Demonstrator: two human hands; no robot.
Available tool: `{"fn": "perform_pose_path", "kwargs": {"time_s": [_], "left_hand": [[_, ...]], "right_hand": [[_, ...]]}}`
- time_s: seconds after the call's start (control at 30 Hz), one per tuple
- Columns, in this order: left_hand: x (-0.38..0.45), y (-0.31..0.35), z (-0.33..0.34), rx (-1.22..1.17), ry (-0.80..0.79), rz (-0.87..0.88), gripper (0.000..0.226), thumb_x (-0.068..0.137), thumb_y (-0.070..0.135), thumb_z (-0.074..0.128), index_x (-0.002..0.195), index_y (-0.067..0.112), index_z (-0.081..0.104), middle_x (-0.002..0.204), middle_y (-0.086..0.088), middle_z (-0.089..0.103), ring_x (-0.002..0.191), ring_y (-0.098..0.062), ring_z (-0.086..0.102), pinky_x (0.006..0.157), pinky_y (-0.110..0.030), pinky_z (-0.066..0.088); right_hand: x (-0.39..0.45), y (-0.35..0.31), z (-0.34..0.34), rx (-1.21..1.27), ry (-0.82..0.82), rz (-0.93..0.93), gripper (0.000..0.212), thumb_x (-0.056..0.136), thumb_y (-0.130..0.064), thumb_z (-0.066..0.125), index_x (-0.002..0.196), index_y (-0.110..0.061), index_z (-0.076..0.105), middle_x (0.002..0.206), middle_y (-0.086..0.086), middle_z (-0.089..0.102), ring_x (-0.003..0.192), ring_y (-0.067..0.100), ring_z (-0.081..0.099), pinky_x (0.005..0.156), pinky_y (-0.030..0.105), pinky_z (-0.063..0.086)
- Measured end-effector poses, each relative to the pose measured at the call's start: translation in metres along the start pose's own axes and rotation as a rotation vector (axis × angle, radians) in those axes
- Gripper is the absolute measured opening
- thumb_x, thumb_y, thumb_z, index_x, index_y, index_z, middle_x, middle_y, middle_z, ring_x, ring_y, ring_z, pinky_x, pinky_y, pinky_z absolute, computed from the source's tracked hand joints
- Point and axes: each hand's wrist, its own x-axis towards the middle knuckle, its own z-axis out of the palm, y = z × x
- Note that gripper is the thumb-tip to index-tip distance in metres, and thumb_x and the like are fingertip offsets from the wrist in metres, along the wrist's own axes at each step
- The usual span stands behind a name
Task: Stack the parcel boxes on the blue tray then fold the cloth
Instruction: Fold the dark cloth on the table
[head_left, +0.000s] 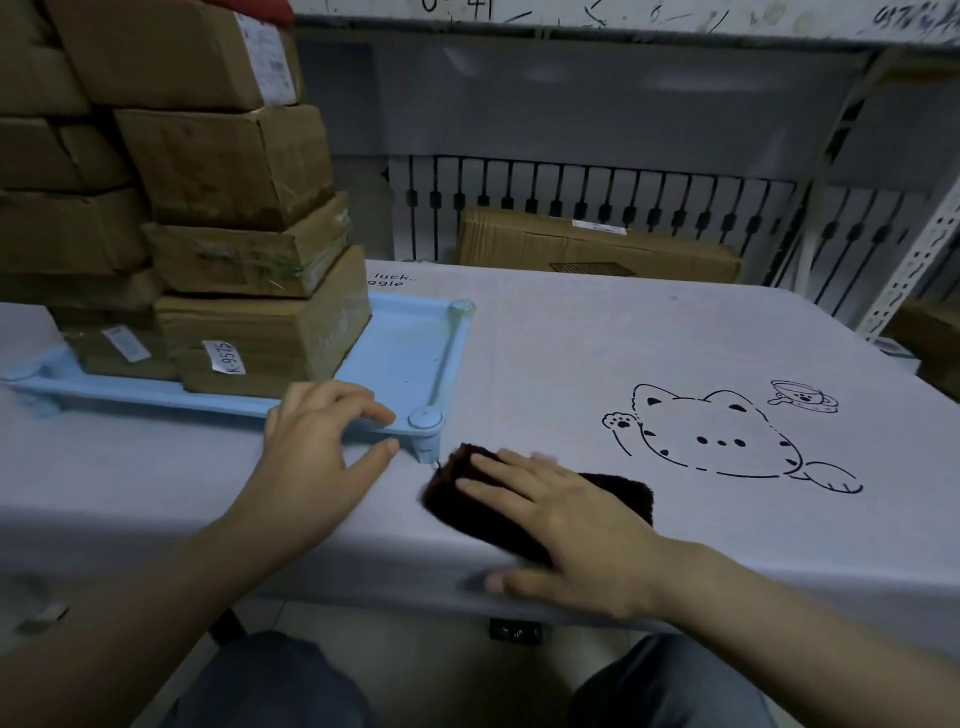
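So the boxes (218, 208) were stacked high on the tray (410, 353), covering its left part and leaving the right part bare. The bottom box carried a white label reading K-9575. More cardboard sat piled just left of that stack, partly on the tray too as far as I could tell.

The left hand (311, 447) was at the tray's near edge, close to its near-right corner post. Fingers were curved over the rim and the thumb sat just under it, so the grip looked like a loose pinch on the tray edge, though it was a bit blurry right there.

Just right of that corner, the cloth (519, 519), dark brown and fuzzy, lay on the surface (571, 332) in a compact rectangle, its corner almost touching the tray's leg. The right hand (566, 525) lay flat on top of it, fingers straight and spread, pointing back toward the tray, thumb resting on the surface's front edge. No grip there, just pressing down.

Further right of the tray, the surface cover had a cat drawing (727, 441) with a little cup drawn beside it. Behind the surface another box (597, 244) lay flat against a slatted rack.
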Motion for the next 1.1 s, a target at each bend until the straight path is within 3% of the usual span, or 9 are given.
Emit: {"fn": "perform_pose_path", "kwargs": {"time_s": [0.1,0.3,0.43,0.53,0.6,0.7,0.77,0.93,1.1], "left_hand": [[-0.010,-0.001,-0.001,0.013,-0.006,-0.018,0.034,0.075,0.044,0.057,0.101,0.027,0.071,0.112,0.009,0.058,0.116,-0.017,0.042,0.091,-0.027,0.023],[-0.015,-0.005,-0.011,0.012,0.006,-0.086,0.023,0.083,0.028,0.073,0.106,0.026,0.070,0.117,0.005,0.056,0.118,-0.018,0.042,0.090,-0.026,0.023],[-0.014,-0.007,-0.018,-0.095,0.013,-0.133,0.017,0.084,0.022,0.073,0.101,0.024,0.070,0.112,0.006,0.058,0.111,-0.014,0.047,0.095,-0.030,0.036],[-0.014,0.005,-0.027,-0.399,0.047,-0.302,0.010,0.091,0.023,0.064,0.097,0.018,0.071,0.101,0.003,0.068,0.095,-0.008,0.061,0.085,-0.022,0.047],[-0.011,0.014,-0.032,-0.767,0.035,-0.497,0.029,0.096,0.033,0.056,0.104,0.010,0.070,0.098,-0.008,0.074,0.094,-0.018,0.070,0.084,-0.031,0.052],[-0.005,0.025,-0.041,-1.364,-0.165,-0.803,0.066,0.087,0.060,0.051,0.121,0.004,0.059,0.109,-0.019,0.072,0.101,-0.030,0.071,0.091,-0.044,0.052],[-0.003,0.033,-0.044,-1.535,-0.316,-0.824,0.077,0.082,0.064,0.054,0.125,0.000,0.056,0.117,-0.023,0.068,0.109,-0.036,0.067,0.098,-0.051,0.048],[0.014,0.046,-0.033,-1.261,-0.201,-0.684,0.024,0.089,0.007,0.064,0.113,0.007,0.067,0.111,-0.014,0.072,0.099,-0.024,0.070,0.081,-0.045,0.058],[0.030,0.032,-0.033,-1.230,-0.119,-0.714,0.033,0.085,-0.002,0.067,0.117,0.007,0.065,0.103,-0.015,0.074,0.088,-0.021,0.071,0.065,-0.029,0.058]], "right_hand": [[-0.007,-0.002,0.003,-0.071,-0.001,-0.022,0.089,0.087,-0.028,0.062,0.157,-0.036,0.006,0.167,-0.007,-0.001,0.153,0.018,0.004,0.124,0.038,0.005],[-0.017,-0.020,-0.003,0.038,0.002,-0.050,0.096,0.081,0.006,0.050,0.156,-0.039,0.010,0.165,-0.014,0.000,0.152,0.008,0.000,0.120,0.021,-0.007],[-0.012,-0.036,-0.040,0.601,-0.011,0.024,0.070,0.089,0.009,0.050,0.146,-0.030,0.045,0.148,-0.012,0.049,0.137,-0.002,0.041,0.117,0.019,0.027],[0.002,-0.047,-0.072,1.071,0.045,0.175,0.041,0.094,0.009,0.052,0.125,-0.014,0.066,0.112,0.003,0.072,0.098,0.010,0.068,0.089,0.020,0.053],[0.017,-0.051,-0.088,1.389,0.077,0.248,0.032,0.094,0.008,0.050,0.118,-0.004,0.067,0.097,0.013,0.073,0.076,0.017,0.070,0.069,0.022,0.058],[0.038,-0.057,-0.108,1.737,0.104,0.362,0.022,0.096,0.003,0.048,0.111,0.004,0.064,0.083,0.019,0.072,0.062,0.024,0.071,0.057,0.030,0.061],[0.051,-0.060,-0.112,1.894,0.086,0.450,0.022,0.097,-0.005,0.050,0.112,0.005,0.062,0.085,0.021,0.073,0.064,0.028,0.071,0.058,0.037,0.061],[0.078,-0.052,-0.099,1.631,0.213,0.511,0.020,0.096,-0.013,0.059,0.110,-0.002,0.069,0.096,0.016,0.076,0.078,0.025,0.074,0.065,0.032,0.060],[0.084,-0.039,-0.104,1.364,0.212,0.521,0.021,0.095,-0.004,0.058,0.112,-0.014,0.067,0.107,0.011,0.074,0.100,0.027,0.070,0.084,0.045,0.058]]}}
